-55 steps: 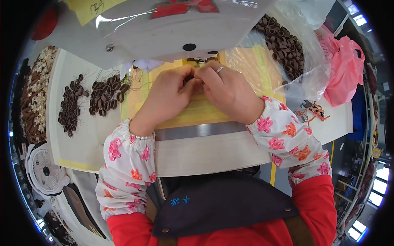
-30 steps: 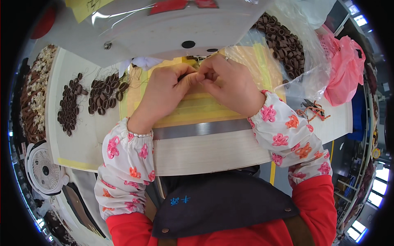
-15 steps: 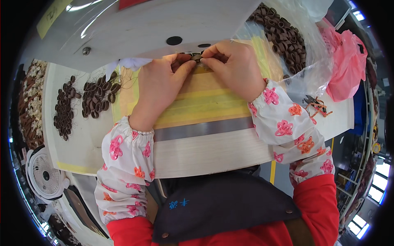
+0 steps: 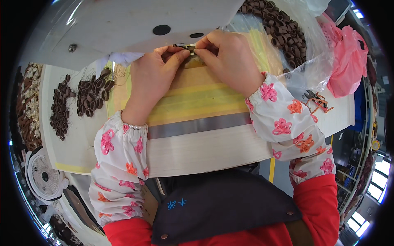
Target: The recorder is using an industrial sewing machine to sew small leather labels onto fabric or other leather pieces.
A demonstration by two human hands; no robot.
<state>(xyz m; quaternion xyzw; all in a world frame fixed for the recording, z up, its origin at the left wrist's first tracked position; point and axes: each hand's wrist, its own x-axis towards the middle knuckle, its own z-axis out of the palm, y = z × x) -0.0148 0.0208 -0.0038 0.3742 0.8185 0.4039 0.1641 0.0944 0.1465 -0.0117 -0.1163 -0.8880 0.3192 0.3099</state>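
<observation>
Clear plastic bag of brown rings upper right, pink bag, perhaps plastic, beside it

My left hand lies palm down, fingers curled, thumb and forefinger pinched at the tips. My right hand meets it fingertip to fingertip, also pinching. Both forearms, in flowered sleeves, reach forward from the lower edge, elbows spread wide and wrists angled inward.
</observation>
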